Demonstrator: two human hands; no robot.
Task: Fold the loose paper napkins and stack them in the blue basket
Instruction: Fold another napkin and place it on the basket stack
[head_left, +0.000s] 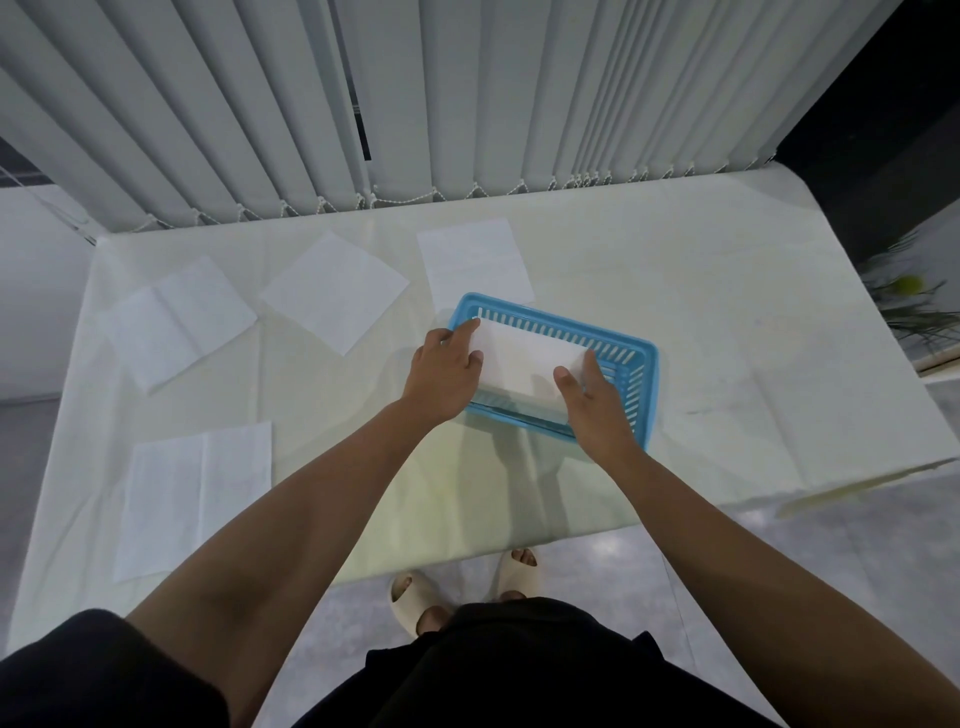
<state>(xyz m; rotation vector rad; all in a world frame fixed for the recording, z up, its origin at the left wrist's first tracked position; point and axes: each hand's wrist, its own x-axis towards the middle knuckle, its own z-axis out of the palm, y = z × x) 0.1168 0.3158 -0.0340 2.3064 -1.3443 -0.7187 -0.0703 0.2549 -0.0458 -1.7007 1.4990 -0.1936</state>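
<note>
Folded napkin (524, 358) going into blue basket (644, 387).
Left hand (444, 371) and right hand (597, 410) each pinched one end, napkin low inside the rim. Best bet was to lower it level and release both ends together. Loose napkins (335, 291) waited on the table.

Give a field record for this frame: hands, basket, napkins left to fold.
left hand: holds left end of the folded napkin
right hand: holds its right end
folded napkin: in the mouth of the basket
basket: blue, on the table
loose napkins: four flat on the table, three left of basket, one behind it
</note>
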